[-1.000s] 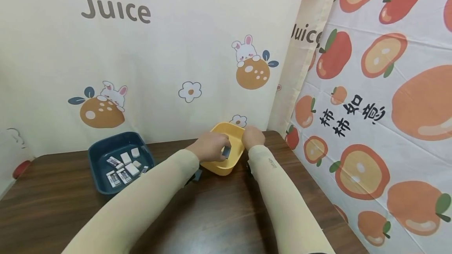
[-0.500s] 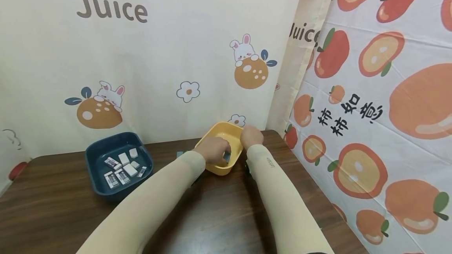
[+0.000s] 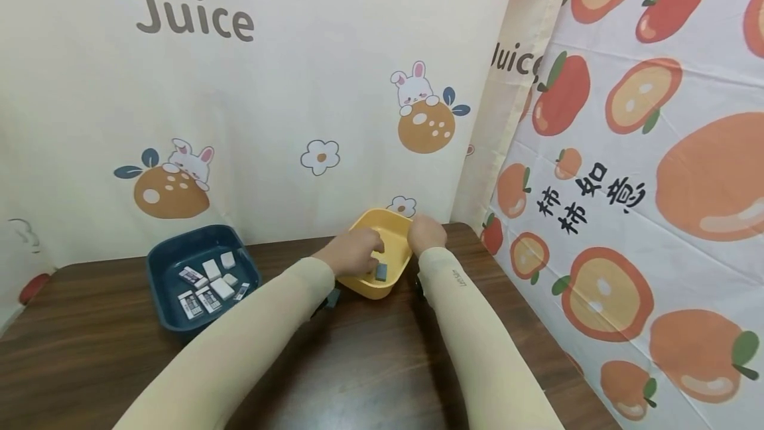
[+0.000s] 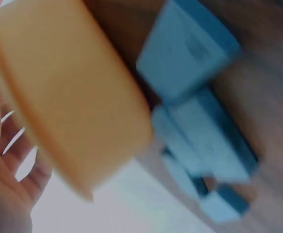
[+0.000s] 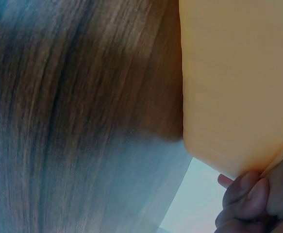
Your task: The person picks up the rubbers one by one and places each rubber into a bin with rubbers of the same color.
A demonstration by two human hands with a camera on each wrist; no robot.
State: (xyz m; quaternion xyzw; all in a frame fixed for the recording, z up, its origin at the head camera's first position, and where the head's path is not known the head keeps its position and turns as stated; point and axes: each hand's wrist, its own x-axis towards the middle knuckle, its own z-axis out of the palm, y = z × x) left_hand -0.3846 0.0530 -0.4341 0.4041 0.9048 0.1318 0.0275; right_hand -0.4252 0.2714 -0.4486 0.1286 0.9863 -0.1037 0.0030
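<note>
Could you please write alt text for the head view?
A person's left hand is over a yellow rounded plastic tray holding a grey rectangular block, while their right hand grips it on the right. To the left, a dark blue rounded tray of white rectangular pieces stands on a wood-grain table.

In the head view, the print on the white pieces (image 3: 223, 287) toward eight o'clock is too small to read. In the left wrist view, the blue blocks (image 4: 194, 126) at three o'clock are blurred; its edge cuts the left hand (image 4: 8, 194) at eight and the yellow basin (image 4: 78, 92) at eleven.
</note>
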